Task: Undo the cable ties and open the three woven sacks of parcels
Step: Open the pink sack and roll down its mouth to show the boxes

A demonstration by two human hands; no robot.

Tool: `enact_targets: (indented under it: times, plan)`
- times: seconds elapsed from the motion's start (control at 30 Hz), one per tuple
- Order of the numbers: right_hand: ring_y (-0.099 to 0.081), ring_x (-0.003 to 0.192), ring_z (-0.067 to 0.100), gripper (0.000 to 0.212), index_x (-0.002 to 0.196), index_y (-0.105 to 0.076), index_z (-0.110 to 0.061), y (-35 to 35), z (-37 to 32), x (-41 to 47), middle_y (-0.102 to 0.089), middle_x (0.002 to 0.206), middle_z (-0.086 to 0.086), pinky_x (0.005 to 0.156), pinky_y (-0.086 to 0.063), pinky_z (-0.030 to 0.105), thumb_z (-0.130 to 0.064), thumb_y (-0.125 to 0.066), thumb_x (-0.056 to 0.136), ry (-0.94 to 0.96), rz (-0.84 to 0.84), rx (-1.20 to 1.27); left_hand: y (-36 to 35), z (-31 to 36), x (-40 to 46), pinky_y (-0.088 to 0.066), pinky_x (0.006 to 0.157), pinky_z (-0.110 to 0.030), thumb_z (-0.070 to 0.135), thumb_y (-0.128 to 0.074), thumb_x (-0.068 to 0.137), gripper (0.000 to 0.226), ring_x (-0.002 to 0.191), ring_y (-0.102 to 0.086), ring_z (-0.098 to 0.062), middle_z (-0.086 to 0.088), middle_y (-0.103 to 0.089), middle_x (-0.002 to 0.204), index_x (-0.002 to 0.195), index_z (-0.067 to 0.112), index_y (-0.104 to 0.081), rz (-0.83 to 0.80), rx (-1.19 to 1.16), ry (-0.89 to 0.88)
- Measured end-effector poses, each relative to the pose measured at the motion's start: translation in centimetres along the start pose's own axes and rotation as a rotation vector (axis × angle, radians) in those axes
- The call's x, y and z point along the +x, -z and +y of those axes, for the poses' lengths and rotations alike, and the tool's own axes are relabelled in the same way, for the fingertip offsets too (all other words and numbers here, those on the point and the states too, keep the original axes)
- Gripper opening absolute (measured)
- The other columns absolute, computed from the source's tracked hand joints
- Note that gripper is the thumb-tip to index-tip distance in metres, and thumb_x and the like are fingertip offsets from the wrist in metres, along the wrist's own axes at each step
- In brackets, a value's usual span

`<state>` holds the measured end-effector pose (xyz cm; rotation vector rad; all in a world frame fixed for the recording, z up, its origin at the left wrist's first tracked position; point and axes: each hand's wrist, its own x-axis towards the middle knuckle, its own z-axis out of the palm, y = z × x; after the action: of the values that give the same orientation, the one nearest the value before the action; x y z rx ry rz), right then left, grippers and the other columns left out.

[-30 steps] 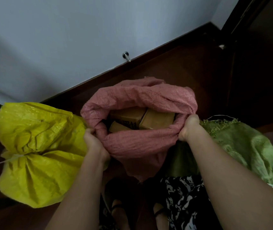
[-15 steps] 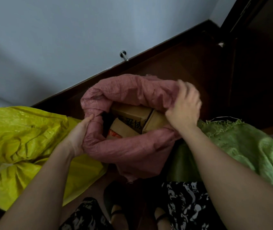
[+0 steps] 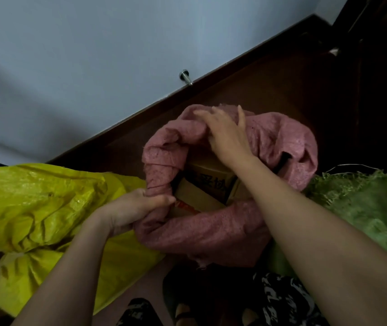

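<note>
The pink woven sack stands open in the middle, its rim rolled down, with brown cardboard parcels showing inside. My left hand grips the rolled rim at the sack's left side. My right hand lies over the far rim, fingers curled on the fabric. The yellow sack lies to the left, its neck still cinched by a pale cable tie. The green sack lies to the right with its frayed mouth towards the pink one.
A grey wall with a dark skirting board runs diagonally behind the sacks, with a metal door stop on it. Dark wooden floor and a dark door frame are at the upper right. My feet in sandals are at the bottom.
My right hand has moved from the sack's right rim over to its far rim. My left hand has closed on the left rim. The mouth is rolled wider.
</note>
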<state>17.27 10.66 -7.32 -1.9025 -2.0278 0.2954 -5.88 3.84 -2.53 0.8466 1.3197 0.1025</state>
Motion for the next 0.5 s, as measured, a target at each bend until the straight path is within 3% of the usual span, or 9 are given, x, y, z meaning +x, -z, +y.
enact_targets:
  times: [0.03, 0.1, 0.17, 0.2, 0.27, 0.33, 0.43, 0.5]
  plan:
    - [-0.043, 0.132, 0.016, 0.041, 0.124, -0.055, -0.034, 0.2, 0.4, 0.5, -0.061, 0.126, -0.005, 0.117, 0.000, 0.054, -0.012, -0.049, 0.090, -0.027, 0.012, 0.043, 0.7, -0.2, -0.1, -0.059, 0.074, -0.033, 0.040, -0.091, 0.043, 0.059, 0.086, -0.072, -0.027, -0.017, -0.073, 0.098, 0.089, 0.007, -0.075, -0.049, 0.065, 0.025]
    - [-0.055, 0.118, 0.018, 0.032, 0.107, -0.065, -0.033, 1.4, 1.1, 1.6, -0.068, 0.114, -0.005, 0.116, -0.014, 0.045, -0.013, -0.047, 0.090, -0.064, -0.047, 0.164, 2.0, -0.7, -0.2, -0.057, 0.083, -0.033, 0.049, -0.093, 0.032, 0.077, 0.093, -0.071, -0.023, -0.011, -0.074, 0.098, 0.094, 0.008, -0.074, -0.117, 0.290, 0.095]
    - [-0.060, 0.109, 0.019, 0.032, 0.106, -0.069, -0.030, 3.6, 1.8, 2.8, -0.070, 0.109, -0.002, 0.100, -0.039, 0.030, -0.010, -0.054, 0.086, -0.053, -0.160, 0.250, 2.4, -1.0, -0.3, -0.054, 0.082, -0.023, 0.045, -0.091, 0.043, 0.060, 0.088, -0.071, -0.013, 0.001, -0.076, 0.089, 0.090, 0.013, -0.074, -0.161, 0.493, 0.178]
    - [-0.062, 0.101, 0.016, 0.028, 0.102, -0.071, -0.027, 4.9, 2.1, 3.2, -0.070, 0.102, -0.001, 0.086, -0.045, 0.023, -0.010, -0.059, 0.084, -0.048, -0.225, 0.288, 2.3, -0.9, -0.2, -0.051, 0.078, -0.016, 0.039, -0.089, 0.053, 0.047, 0.085, -0.069, -0.008, 0.008, -0.074, 0.087, 0.090, 0.017, -0.072, -0.146, 0.599, 0.217]
    - [-0.064, 0.083, 0.010, 0.017, 0.091, -0.073, -0.027, 7.2, 2.7, 3.6, -0.071, 0.088, -0.003, 0.072, -0.048, 0.021, -0.016, -0.072, 0.078, -0.065, -0.299, 0.338, 1.9, -0.5, 0.3, -0.046, 0.080, -0.014, 0.038, -0.083, 0.067, 0.046, 0.096, -0.064, -0.011, 0.008, -0.069, 0.098, 0.106, 0.020, -0.067, -0.004, 0.925, 0.267]
    - [-0.067, 0.079, 0.011, 0.015, 0.087, -0.074, -0.025, 8.8, 2.7, 3.5, -0.073, 0.088, -0.001, 0.071, -0.055, 0.027, -0.025, -0.080, 0.073, -0.091, -0.322, 0.372, 1.4, 0.5, 0.9, -0.043, 0.085, -0.020, 0.046, -0.081, 0.066, 0.066, 0.110, -0.059, -0.019, 0.000, -0.065, 0.111, 0.122, 0.017, -0.061, 0.160, 1.131, 0.268]
    - [-0.064, 0.063, 0.004, 0.024, 0.094, -0.075, -0.021, 9.8, 2.2, 3.2, -0.072, 0.087, 0.002, 0.049, -0.052, 0.017, -0.024, -0.082, 0.072, -0.099, -0.389, 0.439, 0.5, 3.4, 0.9, -0.046, 0.089, -0.031, 0.054, -0.084, 0.057, 0.091, 0.117, -0.054, -0.028, -0.009, -0.057, 0.121, 0.130, 0.013, -0.049, 0.458, 1.117, 0.165]
    - [-0.065, 0.069, 0.004, 0.026, 0.096, -0.073, -0.022, 10.0, 1.8, 3.2, -0.072, 0.091, 0.003, 0.055, -0.055, 0.020, -0.019, -0.082, 0.072, -0.095, -0.440, 0.471, -0.4, 5.1, 1.6, -0.043, 0.101, -0.043, 0.054, -0.083, 0.058, 0.105, 0.126, -0.046, -0.031, -0.012, -0.044, 0.138, 0.142, 0.015, -0.034, 0.611, 0.978, -0.118]
